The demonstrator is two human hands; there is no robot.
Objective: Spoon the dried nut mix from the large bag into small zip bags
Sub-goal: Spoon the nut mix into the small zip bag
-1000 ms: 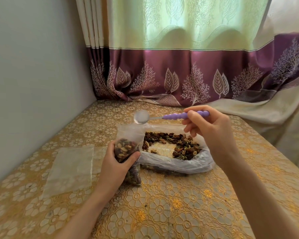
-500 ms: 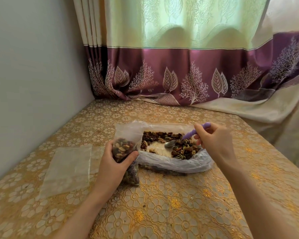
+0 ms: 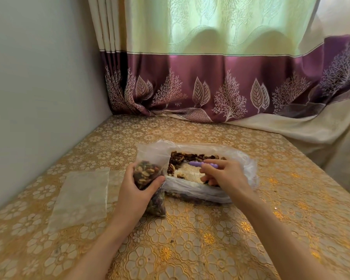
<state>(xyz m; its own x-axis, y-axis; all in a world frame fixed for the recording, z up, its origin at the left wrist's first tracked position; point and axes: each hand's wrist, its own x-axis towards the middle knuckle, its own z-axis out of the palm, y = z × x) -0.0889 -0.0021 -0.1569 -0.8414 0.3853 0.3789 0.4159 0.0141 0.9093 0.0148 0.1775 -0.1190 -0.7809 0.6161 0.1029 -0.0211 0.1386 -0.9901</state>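
Standing upright near the table's (image 3: 291,199) middle, the small zip bag (image 3: 150,174), half full of nut mix, is gripped by the left hand (image 3: 136,191), touching the large bag (image 3: 240,166) where the right hand (image 3: 224,175) pinches a purple-handled spoon (image 3: 203,164), with empty zip bags (image 3: 81,197) toward the left edge.

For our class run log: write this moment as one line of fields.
left hand: holds small zip bag upright | right hand: holds purple spoon in large bag | phase: scooping nut mix
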